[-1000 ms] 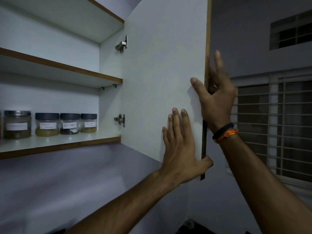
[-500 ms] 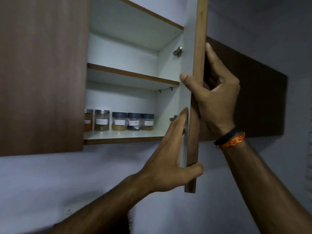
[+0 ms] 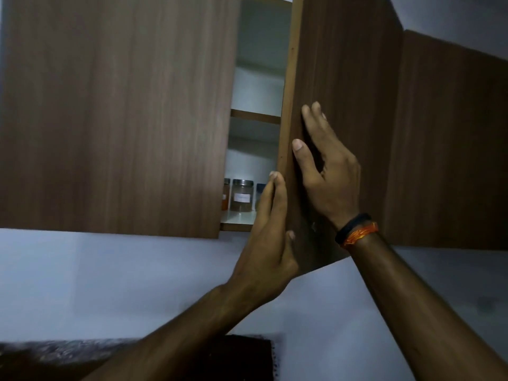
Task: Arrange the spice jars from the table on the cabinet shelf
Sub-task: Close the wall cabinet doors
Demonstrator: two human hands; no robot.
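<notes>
Through a narrow gap between the cabinet doors I see spice jars on the bottom shelf: an orange-filled jar, a brown-filled jar with a metal lid and white label, and a dark-lidded jar partly hidden behind my fingers. The right-hand brown door stands almost closed. My left hand lies along the door's free edge, fingers straight, thumb on the outer face. My right hand presses its spread fingers on the door's outer face. Neither hand holds a jar.
The left cabinet door is closed and hides the rest of the shelf. Another brown cabinet front continues to the right. A pale wall runs below the cabinets, with a dark countertop edge at the bottom left.
The right door has swung from wide open to nearly closed. My right hand moved from gripping its edge to pressing its outer face. The view shifted left and most jars went out of sight.
</notes>
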